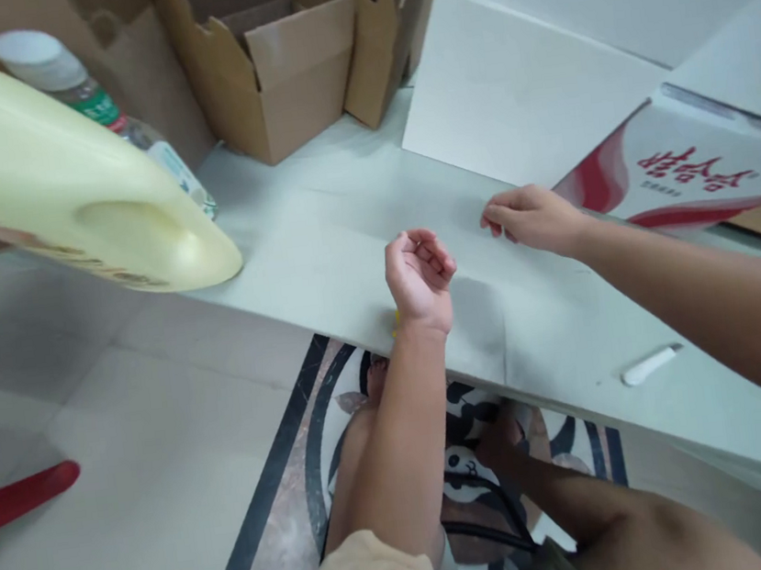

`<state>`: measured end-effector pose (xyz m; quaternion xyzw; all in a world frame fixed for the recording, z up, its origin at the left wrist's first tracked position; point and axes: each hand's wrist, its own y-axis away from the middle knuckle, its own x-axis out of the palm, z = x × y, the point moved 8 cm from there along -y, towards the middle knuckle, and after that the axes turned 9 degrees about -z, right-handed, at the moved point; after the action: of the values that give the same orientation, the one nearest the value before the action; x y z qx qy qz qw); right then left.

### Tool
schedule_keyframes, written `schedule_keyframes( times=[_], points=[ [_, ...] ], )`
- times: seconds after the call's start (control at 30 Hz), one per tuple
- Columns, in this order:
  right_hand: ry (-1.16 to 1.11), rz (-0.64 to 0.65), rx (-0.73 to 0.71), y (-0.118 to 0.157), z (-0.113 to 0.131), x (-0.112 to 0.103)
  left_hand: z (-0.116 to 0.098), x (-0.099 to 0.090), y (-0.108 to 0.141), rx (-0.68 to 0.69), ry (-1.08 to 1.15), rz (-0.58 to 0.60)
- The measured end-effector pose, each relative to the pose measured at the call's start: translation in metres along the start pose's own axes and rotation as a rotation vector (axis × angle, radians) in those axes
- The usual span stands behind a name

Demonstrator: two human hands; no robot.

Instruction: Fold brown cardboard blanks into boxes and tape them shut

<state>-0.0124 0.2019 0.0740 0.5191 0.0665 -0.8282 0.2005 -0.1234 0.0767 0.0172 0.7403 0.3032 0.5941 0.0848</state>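
My left hand (420,282) is over the pale table (318,228), palm turned up and fingers loosely curled, with nothing visible in it. To its right my right hand (530,218) is held near the white box, back of the hand up and fingers bent together. What lies inside those fingers, if anything, is hidden. A small yellow thing (396,322) peeks out beside my left wrist; most of it is covered. Nearer the front edge, under my right forearm, lies a slim white tool (651,365) with a dark tip.
On the left stand a large pale-yellow jug (61,167) and a clear bottle (95,103) with a white cap. Open cardboard boxes (306,77) are at the back. A white and red printed carton (684,160) occupies the right. A red object (22,500) shows low at left.
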Motion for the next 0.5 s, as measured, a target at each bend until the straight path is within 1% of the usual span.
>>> schedule_keyframes(
  times=[0.07, 0.17, 0.23, 0.3, 0.37, 0.4, 0.43, 0.5],
  points=[
    [-0.011, -0.002, -0.102, -0.024, 0.05, 0.014, -0.022, -0.006, -0.001, 0.007, 0.057, 0.007],
    [-0.026, -0.029, -0.281, -0.052, 0.132, 0.03, -0.05, -0.014, -0.004, -0.041, 0.216, 0.038],
    [-0.036, -0.05, -0.396, -0.065, 0.185, 0.036, -0.065, -0.022, -0.007, -0.047, 0.29, 0.041],
    [-0.038, -0.089, -0.484, -0.078, 0.23, 0.039, -0.072, -0.031, -0.011, -0.037, 0.286, 0.018],
    [-0.013, -0.113, -0.502, -0.091, 0.26, 0.042, -0.072, -0.036, -0.015, -0.051, 0.239, 0.002],
    [0.008, -0.106, -0.488, -0.098, 0.268, 0.044, -0.071, -0.037, -0.016, -0.057, 0.216, -0.001],
    [0.036, -0.096, -0.469, -0.104, 0.273, 0.047, -0.069, -0.037, -0.017, -0.058, 0.2, -0.002],
    [0.12, -0.101, -0.457, -0.11, 0.274, 0.05, -0.068, -0.035, -0.018, -0.05, 0.182, -0.001]
  ],
)
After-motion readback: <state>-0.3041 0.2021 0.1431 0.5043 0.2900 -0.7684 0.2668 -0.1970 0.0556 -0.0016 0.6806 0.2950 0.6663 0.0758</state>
